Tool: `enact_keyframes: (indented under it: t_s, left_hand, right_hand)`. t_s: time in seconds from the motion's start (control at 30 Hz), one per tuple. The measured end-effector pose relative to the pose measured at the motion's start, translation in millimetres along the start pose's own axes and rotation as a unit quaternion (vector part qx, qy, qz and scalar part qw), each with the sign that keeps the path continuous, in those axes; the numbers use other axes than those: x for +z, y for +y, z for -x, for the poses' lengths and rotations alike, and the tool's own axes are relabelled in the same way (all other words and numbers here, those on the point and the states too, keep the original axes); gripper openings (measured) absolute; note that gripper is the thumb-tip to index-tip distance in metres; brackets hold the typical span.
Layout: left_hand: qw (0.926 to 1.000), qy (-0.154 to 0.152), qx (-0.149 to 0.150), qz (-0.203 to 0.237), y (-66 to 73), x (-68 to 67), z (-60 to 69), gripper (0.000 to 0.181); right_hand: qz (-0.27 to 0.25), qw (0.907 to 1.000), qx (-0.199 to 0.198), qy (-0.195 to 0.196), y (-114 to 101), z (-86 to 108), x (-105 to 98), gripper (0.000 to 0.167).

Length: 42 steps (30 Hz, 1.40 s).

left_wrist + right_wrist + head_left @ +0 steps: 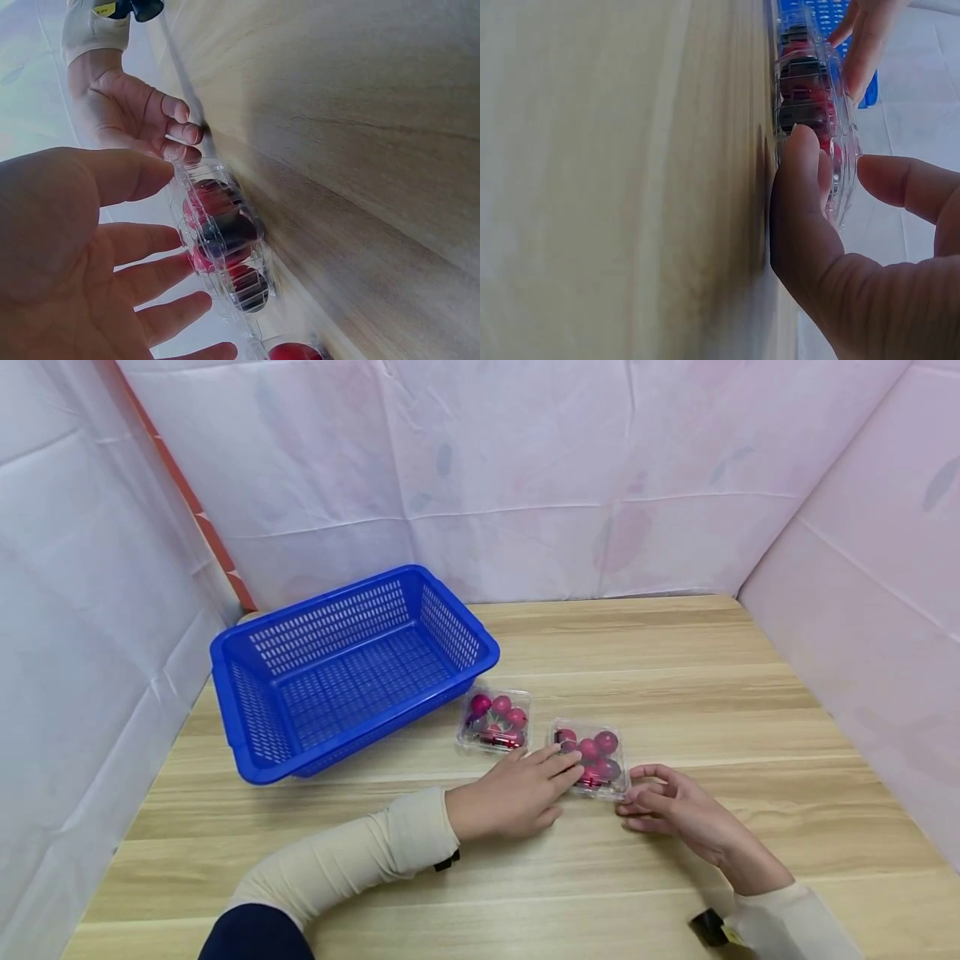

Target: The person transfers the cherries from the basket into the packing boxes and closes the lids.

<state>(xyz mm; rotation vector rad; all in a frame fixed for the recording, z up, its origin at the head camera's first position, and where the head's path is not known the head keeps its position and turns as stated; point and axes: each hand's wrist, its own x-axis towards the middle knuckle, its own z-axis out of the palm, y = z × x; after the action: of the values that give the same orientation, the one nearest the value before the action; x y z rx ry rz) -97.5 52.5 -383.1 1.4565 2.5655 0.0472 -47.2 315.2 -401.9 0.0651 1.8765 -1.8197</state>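
Note:
A clear plastic box of dark red, cherry-like fruit [591, 760] lies on the table between both hands. My left hand [517, 795] reaches over its left side, fingers extended and fingertips resting on the lid. At the near right corner, my right hand [678, 814] pinches the box's edge between thumb and fingers. In the right wrist view, the thumb [802, 195] lies along the box's side, with a finger against the lid's rim. A second clear box of the same fruit [495, 720] stands just left of the first, untouched.
A large blue plastic basket [352, 735] with slotted walls sits at the back left, its right end close to the second box. The wooden table [750, 693] is bounded by pale cloth screens [510, 460] at the back and sides.

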Motion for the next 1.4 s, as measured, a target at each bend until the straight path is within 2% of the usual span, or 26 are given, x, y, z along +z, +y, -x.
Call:
enact_keyframes:
  t_s: [0.13,0.33,0.67,0.9,1.07,1.17,1.27,1.33,1.4]
  left_hand:
    - [1.0,-0.001,-0.001,-0.003,-0.6,0.1,0.1,0.059]
    - [1.0,-0.003,-0.002,0.004,-1.3,0.3,-0.9,0.058]
    - [0.9999,0.005,0.008,-0.011,-1.4,1.2,-0.6,0.059]
    - [0.9996,0.016,0.015,-0.018,-1.4,2.1,0.3,0.06]
    - [0.9994,0.025,0.023,0.0,-4.5,6.4,0.9,0.06]
    - [0.9982,0.048,0.035,0.01,-7.4,9.4,2.7,0.06]
    - [0.9942,0.096,0.044,0.02,-10.2,10.3,6.5,0.053]
    - [0.9893,0.135,0.039,0.037,-11.9,10.9,9.6,0.045]
    - [0.9834,0.165,0.023,0.072,-13.4,11.6,12.1,0.036]
  right_hand:
    - [-0.027,0.9995,-0.001,-0.018,2.9,-0.7,-3.8,0.042]
    - [-0.04,0.9991,0.012,-0.008,3.7,-2.0,-4.7,0.045]
    - [-0.08,0.9966,-0.012,-0.015,3.0,-1.2,-4.7,0.03]
    - [-0.085,0.9962,-0.009,-0.016,4.1,-0.8,-6.6,0.026]
    - [-0.079,0.9967,-0.008,-0.015,4.5,-1.4,-6.5,0.025]
    - [-0.036,0.9993,-0.011,-0.007,2.7,-0.4,-5.1,0.028]
    - [0.062,0.9972,-0.028,0.032,-2.6,4.0,-3.8,0.033]
    - [0.135,0.9866,-0.052,0.076,-8.3,8.0,-3.0,0.036]
    - [0.211,0.966,-0.077,0.127,-15.0,11.9,-2.1,0.036]
